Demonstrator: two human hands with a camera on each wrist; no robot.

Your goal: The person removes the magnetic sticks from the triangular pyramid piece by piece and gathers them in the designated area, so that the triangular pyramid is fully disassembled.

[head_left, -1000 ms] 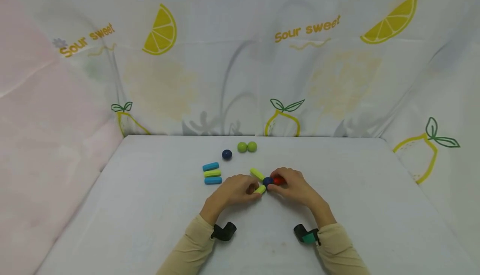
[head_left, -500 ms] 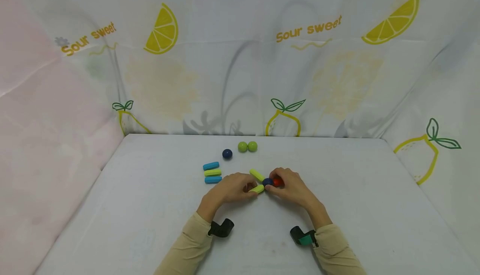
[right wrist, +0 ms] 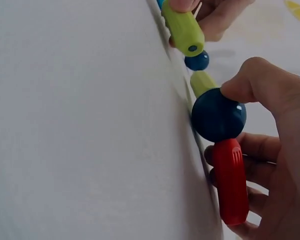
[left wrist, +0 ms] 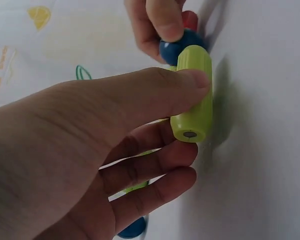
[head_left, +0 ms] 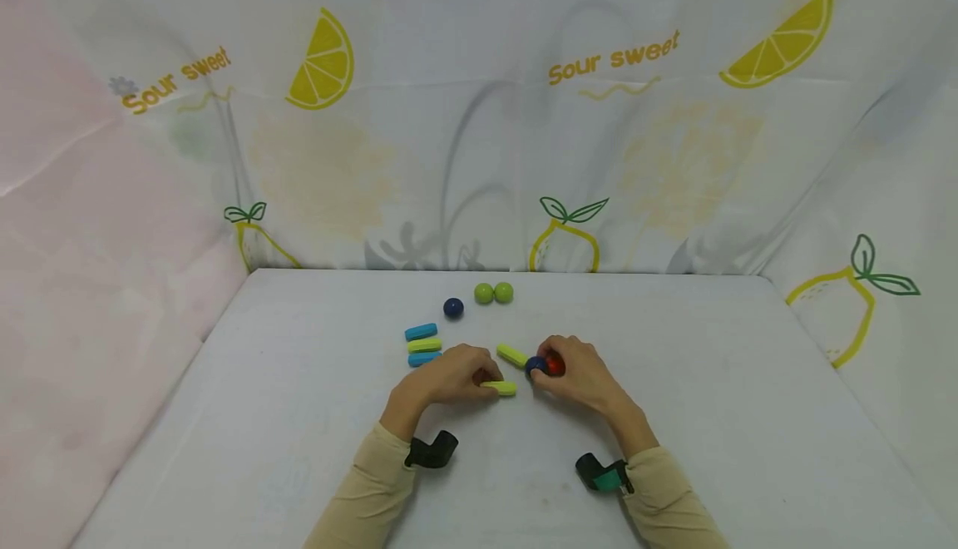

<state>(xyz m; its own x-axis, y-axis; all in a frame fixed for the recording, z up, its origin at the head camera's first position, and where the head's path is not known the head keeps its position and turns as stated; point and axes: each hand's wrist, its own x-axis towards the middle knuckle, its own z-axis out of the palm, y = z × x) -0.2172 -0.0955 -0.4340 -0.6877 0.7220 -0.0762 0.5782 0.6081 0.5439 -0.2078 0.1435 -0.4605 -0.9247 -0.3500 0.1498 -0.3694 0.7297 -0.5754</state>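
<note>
The left hand [head_left: 452, 374] is partly closed, with a lime stick [head_left: 505, 388] pinched between thumb and fingers; a grey disc shows in the stick's wrist-side end. To its right, the right hand [head_left: 580, 374] is curled, its thumb on a navy ball [head_left: 535, 367] and its fingers behind a red stick [right wrist: 230, 185] that touches the ball. The pinched stick is apart from that ball. Between the 2 hands and slightly beyond them, a slanted lime stick [head_left: 512, 355] lies with its near end against the ball. Beyond the left hand and to its left lie 3 sticks in a stack of rows: a far blue stick [head_left: 421, 331], a middle lime stick [head_left: 424, 345] and a near blue stick [head_left: 423, 359], partly hidden by that hand. Farther beyond it on the table [head_left: 262, 432] are a loose navy ball [head_left: 452, 308] and 2 green balls [head_left: 504, 292], side by side.
</note>
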